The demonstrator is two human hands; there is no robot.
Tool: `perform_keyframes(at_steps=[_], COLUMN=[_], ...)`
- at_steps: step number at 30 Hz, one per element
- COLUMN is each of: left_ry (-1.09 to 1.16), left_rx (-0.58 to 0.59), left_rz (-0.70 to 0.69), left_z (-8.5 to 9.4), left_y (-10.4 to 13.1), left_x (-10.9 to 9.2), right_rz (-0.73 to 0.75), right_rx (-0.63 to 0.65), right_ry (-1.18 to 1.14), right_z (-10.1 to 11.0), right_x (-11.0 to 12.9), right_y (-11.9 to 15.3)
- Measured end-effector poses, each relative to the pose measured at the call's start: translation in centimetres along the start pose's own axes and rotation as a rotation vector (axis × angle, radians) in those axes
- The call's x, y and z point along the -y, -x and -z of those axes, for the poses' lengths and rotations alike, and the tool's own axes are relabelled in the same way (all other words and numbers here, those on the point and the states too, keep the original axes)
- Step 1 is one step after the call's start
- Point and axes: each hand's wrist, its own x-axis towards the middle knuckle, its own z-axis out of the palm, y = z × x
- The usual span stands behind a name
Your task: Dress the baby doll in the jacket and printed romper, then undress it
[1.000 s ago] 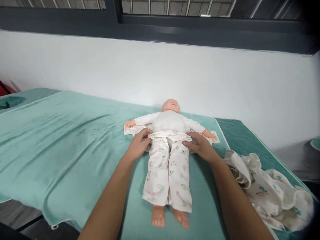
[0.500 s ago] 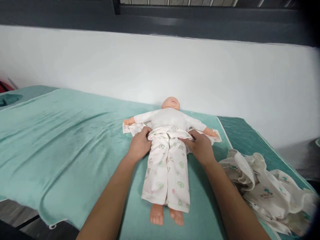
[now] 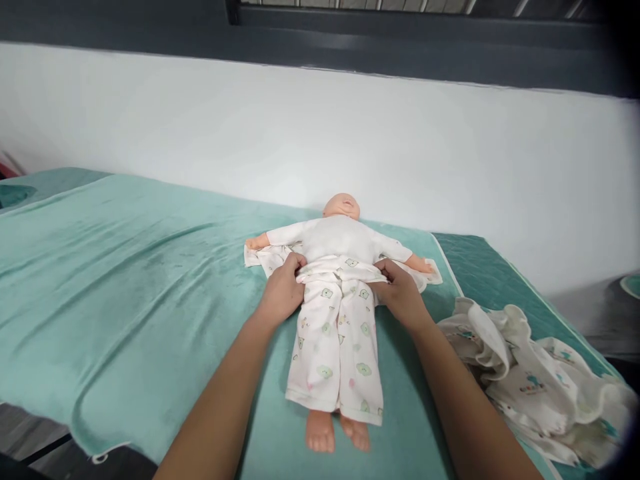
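Observation:
A baby doll (image 3: 343,207) lies on its back, head toward the wall and bare feet toward me. It wears a white top (image 3: 341,239) and white pants (image 3: 327,353) printed with small green and pink figures. My left hand (image 3: 286,287) pinches the pants' waistband at the doll's one side. My right hand (image 3: 400,290) grips the waistband at the opposite side. A printed cloth garment (image 3: 423,279) lies spread under the doll's arms; its middle is hidden beneath the body.
A crumpled white printed cloth (image 3: 540,380) lies to the right. Light green sheet (image 3: 125,280) covers the surface, with a darker green pad (image 3: 465,267) at the right. Behind stands a white wall (image 3: 320,140); the sheet's front edge hangs at lower left.
The waistband lies a little flatter and straighter across the doll's belly. The pant legs and feet have shifted slightly to the right. Both hands keep their hold.

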Motion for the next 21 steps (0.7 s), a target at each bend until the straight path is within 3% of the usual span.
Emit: perform_keyframes(at_steps=[3, 6, 8, 10, 14, 21], left_ry=[0.029, 0.024, 0.016, 0.018, 0.045, 0.055], left_rx=[0.010, 0.014, 0.018, 0.015, 0.010, 0.021], left_rz=[-0.017, -0.021, -0.019, -0.013, -0.022, -0.029], left_z=[0.1, 0.1, 0.1, 0.1, -0.1, -0.5], left_y=[0.0, 0.0, 0.0, -0.1, -0.1, -0.2], left_x=[0.0, 0.2, 0.2, 0.3, 0.3, 0.2], right_rz=[0.050, 0.078, 0.073, 0.079, 0.067, -0.033], right_rx=[-0.035, -0.183, -0.310, -0.354, -0.159, 0.081], right_ry=[-0.152, -0.277, -0.287, -0.234, -0.114, -0.176], right_z=[0.9, 1.3, 1.2, 0.9, -0.1, -0.4], right_x=[-0.8, -1.4, -1.6, -1.7, -1.6, -0.8], right_y=[-0.3, -0.7, -1.0, -1.2, -1.6, -2.2])
